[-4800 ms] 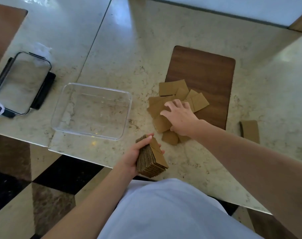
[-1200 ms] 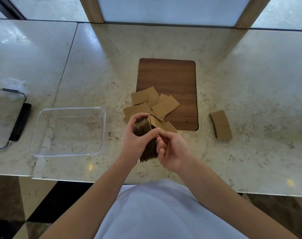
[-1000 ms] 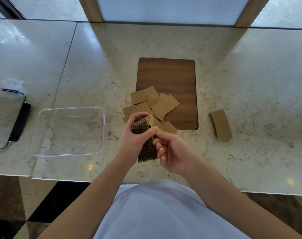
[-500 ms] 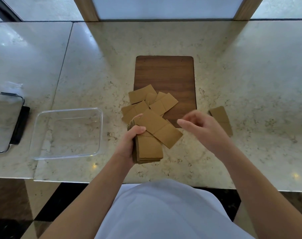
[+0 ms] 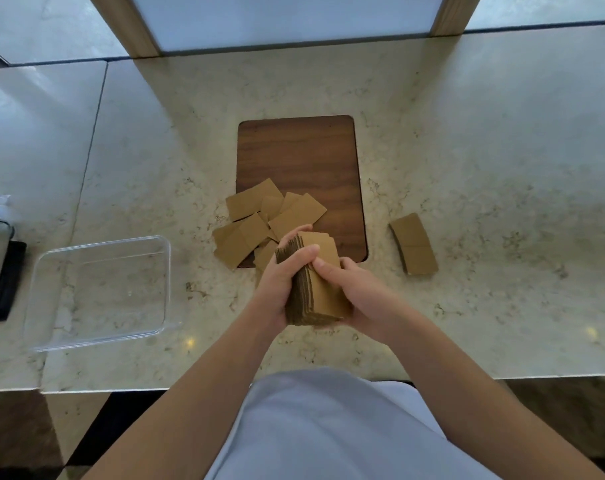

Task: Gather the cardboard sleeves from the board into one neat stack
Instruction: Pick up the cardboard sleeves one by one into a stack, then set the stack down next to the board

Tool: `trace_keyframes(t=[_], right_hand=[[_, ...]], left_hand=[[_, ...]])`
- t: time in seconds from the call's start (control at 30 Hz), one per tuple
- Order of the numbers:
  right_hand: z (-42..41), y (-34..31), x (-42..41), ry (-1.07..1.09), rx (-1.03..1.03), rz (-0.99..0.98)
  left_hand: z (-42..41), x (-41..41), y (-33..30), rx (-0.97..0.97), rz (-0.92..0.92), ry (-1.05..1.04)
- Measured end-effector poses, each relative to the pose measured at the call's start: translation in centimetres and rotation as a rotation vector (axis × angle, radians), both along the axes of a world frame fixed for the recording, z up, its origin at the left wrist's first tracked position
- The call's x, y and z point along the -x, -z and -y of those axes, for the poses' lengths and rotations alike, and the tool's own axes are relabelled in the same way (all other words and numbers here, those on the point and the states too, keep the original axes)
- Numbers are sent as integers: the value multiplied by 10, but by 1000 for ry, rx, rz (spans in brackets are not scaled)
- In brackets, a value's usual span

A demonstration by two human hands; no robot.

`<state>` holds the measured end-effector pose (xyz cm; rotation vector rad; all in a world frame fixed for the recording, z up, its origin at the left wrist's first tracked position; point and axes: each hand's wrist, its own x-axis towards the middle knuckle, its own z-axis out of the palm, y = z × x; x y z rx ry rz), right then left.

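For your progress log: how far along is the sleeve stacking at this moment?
Done: a thick stack is already gathered. In hand: left hand and right hand grip it together, squaring it above the counter. Left: loose sleeves lie across the board edge, and a small pile sits to its right.

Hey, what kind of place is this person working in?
Probably a café or kitchen counter: a polished stone countertop, a wooden board strewn with cardboard sleeves, and a clear plastic container beside it.

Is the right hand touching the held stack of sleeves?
Touching. The head view shows the right hand pressed against the stack, thumb across its top sleeve.
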<state>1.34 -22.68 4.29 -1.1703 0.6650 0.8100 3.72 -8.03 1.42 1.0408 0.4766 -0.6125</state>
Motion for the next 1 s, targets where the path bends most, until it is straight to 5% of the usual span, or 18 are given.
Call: trace_keyframes(t=[0.27, 0.47, 0.7, 0.83, 1.0], right_hand=[[66, 17, 8, 94, -133, 5], [111, 28, -6, 202, 220, 83], [151, 35, -39, -10, 468, 233], [160, 47, -63, -247, 660, 182], [169, 64, -72, -297, 688, 129]], left_hand=[[61, -24, 5, -125, -169, 313], [122, -43, 22, -341, -127, 362], [182, -50, 16, -201, -292, 142], [202, -61, 9, -313, -340, 121], [217, -69, 11, -446, -365, 159]])
